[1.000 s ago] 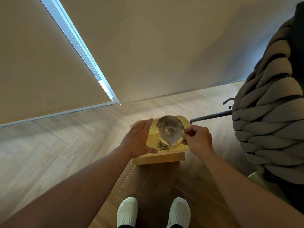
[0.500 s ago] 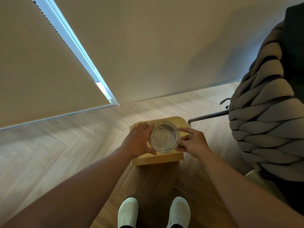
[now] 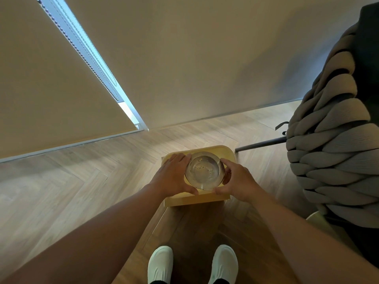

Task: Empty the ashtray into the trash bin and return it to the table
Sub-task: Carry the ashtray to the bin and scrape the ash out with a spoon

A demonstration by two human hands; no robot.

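So you've got the glass ashtray (image 3: 205, 170) cupped between both hands over the yellow trash bin (image 3: 196, 198) on the wood floor (image 3: 82, 181), mouth up, just a few specks inside. Left hand (image 3: 174, 177) and right hand (image 3: 235, 181) both have their grip clasped on its rim, white shoes (image 3: 160, 263) below.

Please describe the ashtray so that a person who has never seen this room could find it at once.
Look at the wooden floor in front of the person's white shoes, where a pale yellow trash bin stands. Directly over its opening, the left hand and right hand hold a round dish between them. That ashtray is the only clear, glassy thing here, with a few specks inside.
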